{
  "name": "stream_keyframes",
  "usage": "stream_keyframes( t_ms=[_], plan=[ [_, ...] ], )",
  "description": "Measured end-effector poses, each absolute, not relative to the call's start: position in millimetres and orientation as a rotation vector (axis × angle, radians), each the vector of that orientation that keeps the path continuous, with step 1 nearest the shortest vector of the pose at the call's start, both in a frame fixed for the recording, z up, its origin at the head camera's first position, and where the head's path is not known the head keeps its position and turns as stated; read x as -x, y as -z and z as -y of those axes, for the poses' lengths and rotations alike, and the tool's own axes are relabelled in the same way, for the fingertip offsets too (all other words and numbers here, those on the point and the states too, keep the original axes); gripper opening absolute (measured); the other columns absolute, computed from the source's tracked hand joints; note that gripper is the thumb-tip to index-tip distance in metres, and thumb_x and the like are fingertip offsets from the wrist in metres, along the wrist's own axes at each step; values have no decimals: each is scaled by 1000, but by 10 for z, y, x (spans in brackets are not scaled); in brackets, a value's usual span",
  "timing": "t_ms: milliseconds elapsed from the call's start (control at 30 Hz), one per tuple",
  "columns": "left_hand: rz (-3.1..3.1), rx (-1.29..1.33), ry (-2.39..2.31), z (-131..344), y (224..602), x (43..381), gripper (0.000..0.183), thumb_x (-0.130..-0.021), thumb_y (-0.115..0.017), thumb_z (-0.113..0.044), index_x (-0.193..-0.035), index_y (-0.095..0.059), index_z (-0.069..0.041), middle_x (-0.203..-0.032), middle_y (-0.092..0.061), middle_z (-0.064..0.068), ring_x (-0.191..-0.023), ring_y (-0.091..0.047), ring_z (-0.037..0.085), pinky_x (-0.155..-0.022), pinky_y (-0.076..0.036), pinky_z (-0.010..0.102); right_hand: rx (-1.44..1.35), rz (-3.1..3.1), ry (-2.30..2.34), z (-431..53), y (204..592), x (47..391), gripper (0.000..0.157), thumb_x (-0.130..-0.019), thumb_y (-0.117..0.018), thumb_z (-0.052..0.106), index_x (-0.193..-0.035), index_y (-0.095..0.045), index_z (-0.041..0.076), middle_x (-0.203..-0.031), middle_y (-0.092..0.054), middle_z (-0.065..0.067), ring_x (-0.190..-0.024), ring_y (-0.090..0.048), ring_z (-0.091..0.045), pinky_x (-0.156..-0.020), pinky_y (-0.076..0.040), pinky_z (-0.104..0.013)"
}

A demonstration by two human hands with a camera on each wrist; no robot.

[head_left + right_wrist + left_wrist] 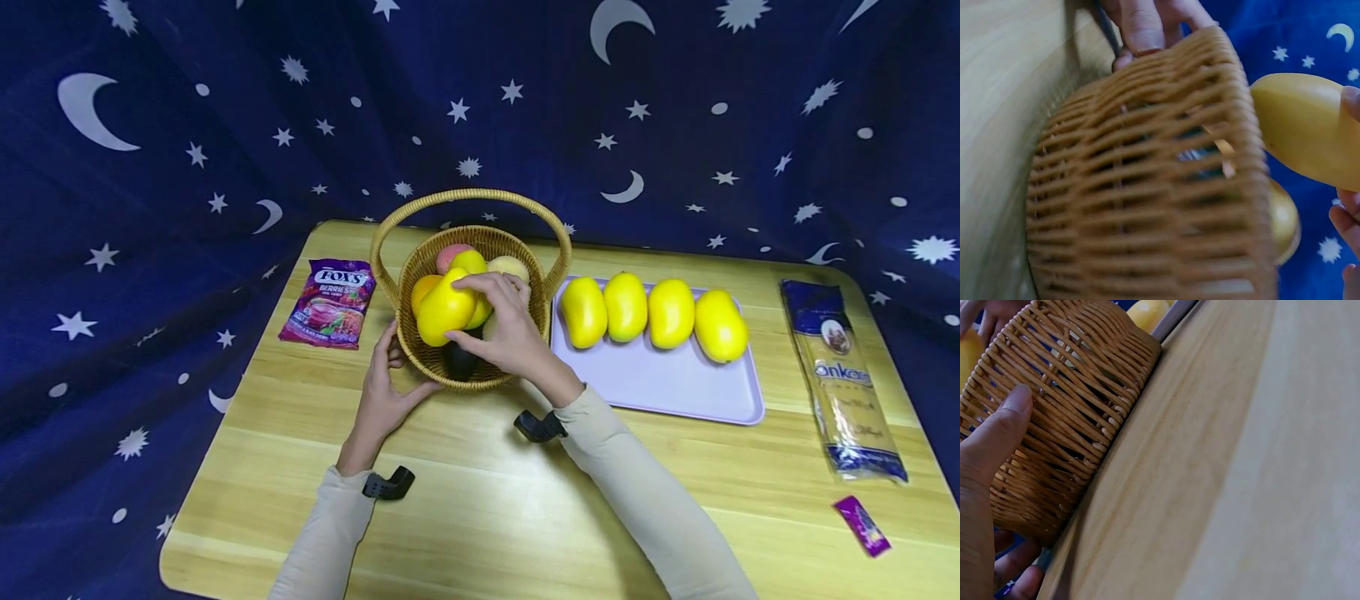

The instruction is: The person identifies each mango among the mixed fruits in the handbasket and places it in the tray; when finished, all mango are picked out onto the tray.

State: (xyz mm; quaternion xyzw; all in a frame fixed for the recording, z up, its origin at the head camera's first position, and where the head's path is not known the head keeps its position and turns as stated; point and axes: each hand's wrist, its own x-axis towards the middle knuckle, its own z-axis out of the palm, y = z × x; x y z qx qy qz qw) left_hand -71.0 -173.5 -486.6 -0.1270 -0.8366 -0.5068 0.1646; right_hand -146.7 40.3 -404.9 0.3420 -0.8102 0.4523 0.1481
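A wicker basket (pixel 468 386) with a tall arched handle stands on the table, holding several fruits. My left hand (pixel 384 396) grips its front left side, the thumb lying against the weave (pixel 1066 419) in the left wrist view. Over the basket's opening, my right hand (pixel 513 329) holds a yellow mango (pixel 444 315) between thumb and fingers; the right wrist view shows this mango (pixel 1304 125) above the rim. Inside lie a pink fruit (pixel 452 255), an orange one (pixel 422 292), a pale round one (pixel 512 267) and a dark item (pixel 460 363), partly hidden by hand and mango.
Right of the basket, a lilac tray (pixel 660 393) bears a row of several mangoes (pixel 671 312). A purple candy bag (pixel 330 304) lies to the left. Farther right are a long clear-and-blue packet (pixel 847 383) and a small purple wrapper (pixel 862 526). A starry cloth (pixel 525 133) hangs behind.
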Motion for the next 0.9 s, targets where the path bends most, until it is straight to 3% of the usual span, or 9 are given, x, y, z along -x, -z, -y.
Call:
stream_keyframes(
  t_ms=[300,433,567,667,800,900],
  plan=[
    [2384,343,1467,1713,4844,699,111,-64,-88,5,-152,-21,3,-133,-48,31,-103,-54,36,-83,-46,51,-794,2199,-1431,-875,4026,1252,68,-67,-89,8,-124,-52,3,-124,-57,-16,-121,-48,-29,-105,-21,-45],
    [2382,344,1483,1706,4850,701,111,-64,-89,4,-152,-21,2,-134,-48,32,-104,-54,37,-83,-45,55,-722,2131,-1495,-1142,4117,1130,64,-77,-85,25,-123,-51,-4,-123,-56,-15,-124,-47,-17,-105,-20,-38],
    [2387,341,1481,1704,4835,704,112,-64,-89,3,-153,-21,2,-134,-48,32,-105,-54,37,-84,-45,55,-661,2062,-1615,-1382,4250,1000,70,-82,-79,36,-121,-46,-13,-126,-53,0,-126,-46,-10,-110,-27,-28],
    [2392,340,1463,1707,4843,709,112,-64,-89,3,-153,-20,1,-134,-48,31,-105,-54,36,-84,-46,53,-610,2019,-1708,-1527,4343,909,66,-79,-82,14,-121,-41,-17,-128,-49,6,-122,-46,-10,-107,-33,-24],
    [2395,341,1450,1709,4843,704,112,-63,-88,6,-152,-21,3,-132,-49,31,-103,-54,35,-83,-46,49,-564,1988,-1761,-1678,4412,836,69,-66,-76,-22,-123,-36,-21,-130,-47,3,-121,-46,-14,-106,-33,-24],
    [2389,342,1463,1715,4832,699,111,-62,-89,7,-151,-22,5,-131,-49,32,-102,-54,36,-83,-46,51,-534,1990,-1750,-1767,4453,808,74,-60,-70,-30,-124,-35,-21,-130,-47,2,-122,-46,-15,-108,-32,-25]
  ],
)
